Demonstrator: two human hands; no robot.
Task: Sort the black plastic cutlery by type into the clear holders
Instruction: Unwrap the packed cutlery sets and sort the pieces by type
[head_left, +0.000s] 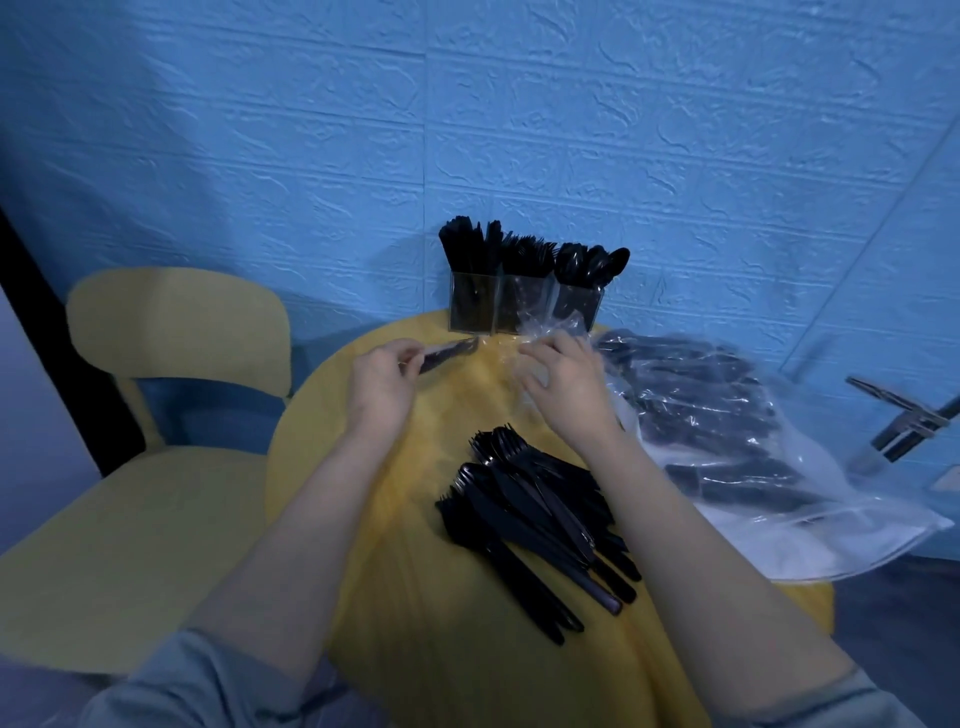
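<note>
Unwrapping step judged in hand: black cutlery piece (445, 354) pinched in left hand (382, 384), clear wrapper (540, 338) gripped by curled right hand (563, 387), just before clear holders (522, 306); type identification and matching compartment required next.

Glossy black plastic cutlery (535, 514) is gleaming on the matt yellow round table (415, 597); the clear, hard-walled holders (519, 306) are catching light, the crinkled transparent plastic bag (769, 467) is shining (very creased), and the blue embossed brick-pattern wall (467, 130) is looking rough.
</note>
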